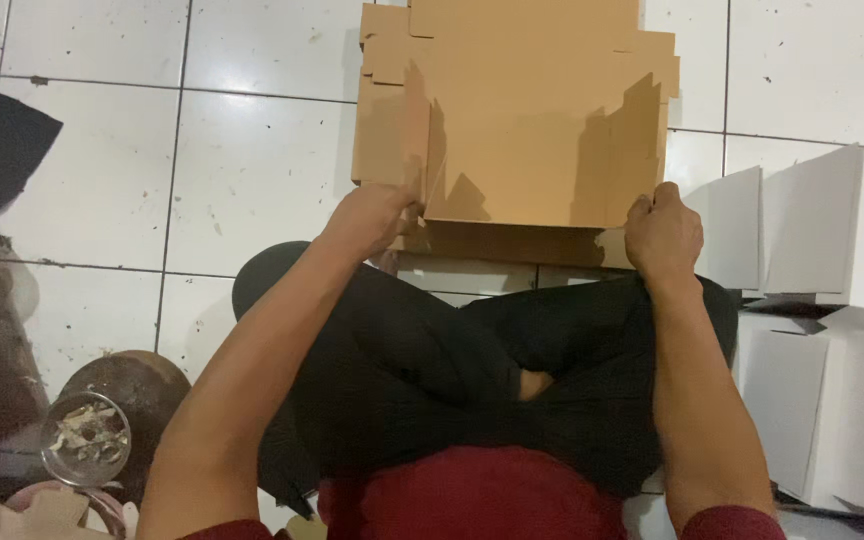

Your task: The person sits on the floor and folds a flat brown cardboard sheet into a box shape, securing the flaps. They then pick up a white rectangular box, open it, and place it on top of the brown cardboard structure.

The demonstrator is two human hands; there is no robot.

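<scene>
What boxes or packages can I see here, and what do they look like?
Flat brown cardboard box blank: on the tiled floor ahead, both hands gripping its near edge, flaps partly raised.
Stack of white folded cardboard boxes: at the right, plain, blocky.
No labels, signs or screens visible.

One head-worn camera looks steeply down, close over the lap, facing the tiled floor [252, 150] beyond the fingers.

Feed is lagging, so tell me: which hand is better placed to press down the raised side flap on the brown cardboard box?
Probably the left hand: it already grips the brown cardboard box at the raised flap. The right hand only pinches the opposite near corner.
</scene>
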